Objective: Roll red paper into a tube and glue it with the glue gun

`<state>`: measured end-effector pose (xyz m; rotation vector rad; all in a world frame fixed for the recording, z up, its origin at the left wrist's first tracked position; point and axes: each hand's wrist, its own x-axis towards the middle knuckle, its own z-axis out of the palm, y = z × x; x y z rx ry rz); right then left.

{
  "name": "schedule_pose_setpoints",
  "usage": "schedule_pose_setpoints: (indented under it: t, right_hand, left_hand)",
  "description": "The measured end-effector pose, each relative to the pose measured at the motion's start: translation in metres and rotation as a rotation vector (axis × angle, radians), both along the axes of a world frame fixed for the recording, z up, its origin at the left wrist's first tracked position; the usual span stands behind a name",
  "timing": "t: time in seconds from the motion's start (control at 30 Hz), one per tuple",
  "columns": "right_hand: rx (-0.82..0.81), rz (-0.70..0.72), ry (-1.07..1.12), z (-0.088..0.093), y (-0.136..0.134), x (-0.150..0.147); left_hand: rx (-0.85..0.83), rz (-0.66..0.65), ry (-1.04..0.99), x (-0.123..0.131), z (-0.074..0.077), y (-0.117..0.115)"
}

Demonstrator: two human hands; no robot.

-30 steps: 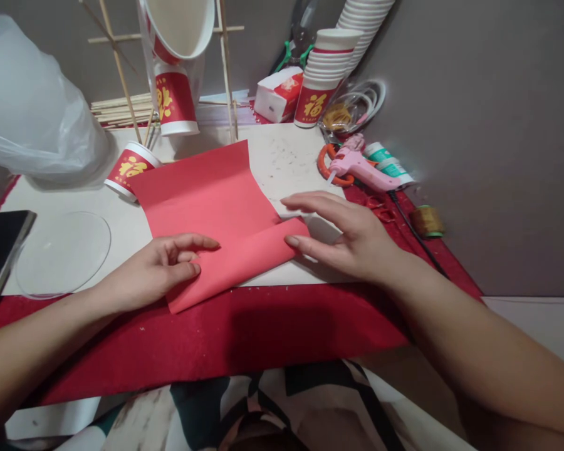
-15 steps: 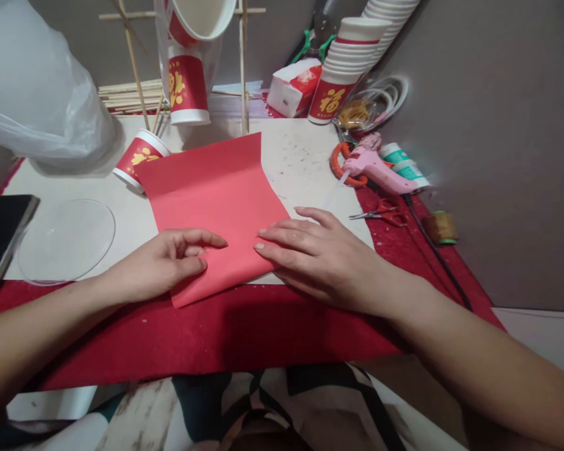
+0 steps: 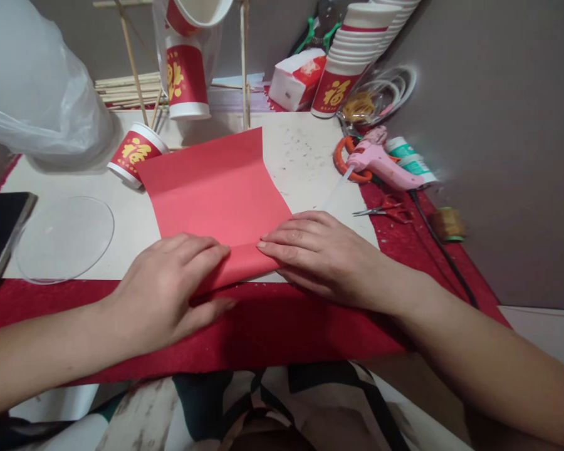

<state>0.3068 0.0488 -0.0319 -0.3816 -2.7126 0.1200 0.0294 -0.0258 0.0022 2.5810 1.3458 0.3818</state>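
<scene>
Head view: paper (image 3: 216, 194) on board (image 3: 305, 160), near edge folded over; left hand (image 3: 173, 282) on it, thumb spread clear; right hand (image 3: 319, 250) likewise, thumb hidden, pinching or pressing, cannot tell. At far-left corner, 1 tilted cup (image 3: 134, 153) in the way. Rightward, scissors (image 3: 395, 213), glue gun (image 3: 390, 166); leftward, disc (image 3: 68, 241), phone (image 3: 4, 232).

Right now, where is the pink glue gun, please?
In the head view, the pink glue gun lies on the right side, beyond the right hand and the red-handled scissors.

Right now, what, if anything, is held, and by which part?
Left hand and right hand have fingers on the red paper, at its folded near edge; whether they grip it cannot be told.
</scene>
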Motion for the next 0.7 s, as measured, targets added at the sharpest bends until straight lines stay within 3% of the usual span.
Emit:
schedule_pose_setpoints:
  t: [0.17,0.33,0.53,0.7]
  right_hand:
    - [-0.050,-0.008,0.016,0.000,0.000,0.000]
    - [-0.095,-0.015,0.036,-0.001,0.003,0.001]
    - [-0.140,0.000,0.089,0.000,0.007,0.004]
    - [-0.192,-0.054,0.128,-0.003,0.010,0.008]
  left_hand:
    - [0.080,-0.061,0.054,0.003,-0.012,-0.004]
    - [0.100,-0.055,0.031,0.002,-0.014,-0.003]
    - [0.049,-0.048,-0.012,-0.001,-0.013,0.001]
    - [-0.092,0.012,-0.112,-0.004,-0.010,0.005]
